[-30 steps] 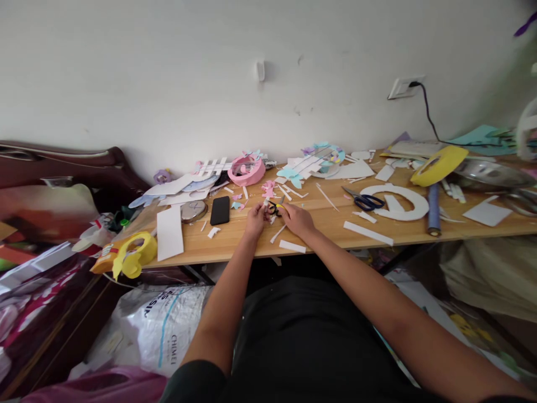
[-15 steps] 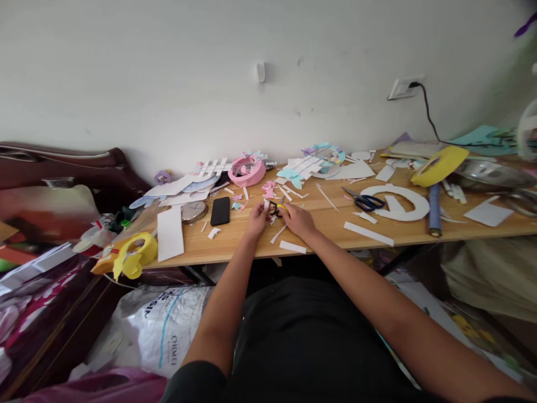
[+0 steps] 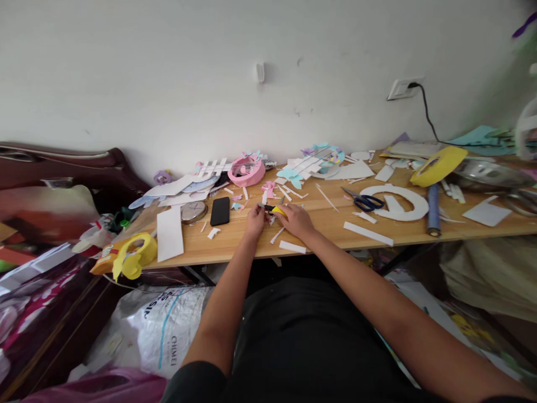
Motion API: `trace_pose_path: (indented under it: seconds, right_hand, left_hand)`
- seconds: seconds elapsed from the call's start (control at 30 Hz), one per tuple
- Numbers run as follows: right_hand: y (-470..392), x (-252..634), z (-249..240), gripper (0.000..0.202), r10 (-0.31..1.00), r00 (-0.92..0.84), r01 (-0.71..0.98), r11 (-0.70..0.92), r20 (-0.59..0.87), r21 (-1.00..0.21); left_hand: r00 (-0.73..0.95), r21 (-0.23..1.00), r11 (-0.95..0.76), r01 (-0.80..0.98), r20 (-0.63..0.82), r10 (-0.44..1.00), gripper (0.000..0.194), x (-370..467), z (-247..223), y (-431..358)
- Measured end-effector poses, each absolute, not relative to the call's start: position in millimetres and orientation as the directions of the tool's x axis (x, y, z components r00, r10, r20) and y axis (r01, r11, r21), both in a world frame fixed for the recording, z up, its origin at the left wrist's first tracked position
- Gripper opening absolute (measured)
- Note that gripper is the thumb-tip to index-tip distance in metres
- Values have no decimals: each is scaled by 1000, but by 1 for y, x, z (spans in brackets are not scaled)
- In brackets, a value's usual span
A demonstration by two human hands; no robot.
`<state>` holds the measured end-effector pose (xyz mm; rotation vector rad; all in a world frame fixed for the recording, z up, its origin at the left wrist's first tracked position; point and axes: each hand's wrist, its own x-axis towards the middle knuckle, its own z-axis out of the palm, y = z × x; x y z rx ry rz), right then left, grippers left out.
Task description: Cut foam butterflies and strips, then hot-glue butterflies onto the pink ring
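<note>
My left hand (image 3: 255,221) is closed on a small white piece (image 3: 264,197) that sticks up from its fingertips. Close on its right, my right hand (image 3: 296,220) grips a small black and yellow tool (image 3: 277,210), its dark end reaching to the left fingertips. The tool looks like small scissors or pliers; its tip is too small to make out. Both hands are just above the front part of the wooden table (image 3: 247,244). Behind them lies a pink cut-out (image 3: 269,188), with white strips and scraps around.
Left of the hands lie a black phone (image 3: 220,211), a round tin (image 3: 193,211) and a white sheet (image 3: 170,234). To the right are dark blue scissors (image 3: 364,201), a white ring (image 3: 419,206) and a blue roll (image 3: 434,210). A pink ring (image 3: 246,177) stands behind.
The black and yellow tool has turned in my right hand and its handles now look closer together. The white piece stands a little higher above my left fingertips.
</note>
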<state>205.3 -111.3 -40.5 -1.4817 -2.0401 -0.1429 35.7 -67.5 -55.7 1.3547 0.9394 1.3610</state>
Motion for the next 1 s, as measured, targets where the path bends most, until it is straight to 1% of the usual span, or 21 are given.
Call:
trace_pose_path:
  seconds: [0.27, 0.67, 0.8, 1.0]
  right_hand:
    - [-113, 206, -37, 43, 832, -158, 907, 335, 531, -256]
    - [-110, 205, -41, 43, 847, -94, 900, 298, 523, -320]
    - [-110, 206, -42, 44, 844, -57, 884, 291, 533, -365]
    - [-104, 210, -46, 46, 824, 50, 822, 287, 564, -491]
  left_hand:
    - [40, 963, -246, -107, 251, 967, 33, 32, -56, -65]
    - [96, 961, -224, -162, 241, 966, 41, 30, -60, -62]
    - [110, 959, -233, -163, 252, 961, 41, 32, -60, -64]
    - [178, 963, -234, -136, 256, 950, 39, 36, -54, -73]
